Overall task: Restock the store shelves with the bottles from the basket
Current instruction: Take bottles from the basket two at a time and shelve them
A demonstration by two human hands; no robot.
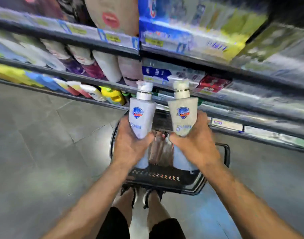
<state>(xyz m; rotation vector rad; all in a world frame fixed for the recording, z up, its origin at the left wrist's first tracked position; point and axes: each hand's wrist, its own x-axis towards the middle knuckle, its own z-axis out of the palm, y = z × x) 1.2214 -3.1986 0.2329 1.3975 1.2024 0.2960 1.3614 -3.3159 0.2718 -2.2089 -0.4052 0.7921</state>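
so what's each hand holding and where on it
The left hand grips a white bottle round its lower body; the right hand grips a cream bottle the same way, both above the basket.

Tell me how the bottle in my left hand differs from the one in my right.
The left bottle is bluish white with a white cap; the right bottle is cream with a cream cap. The left hand grips the left bottle, the right hand the right bottle. Both share shape, blue shield logo and upright pose.

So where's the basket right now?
Head view, centre: the black basket sits on the floor between the person's feet and the bottom shelf.
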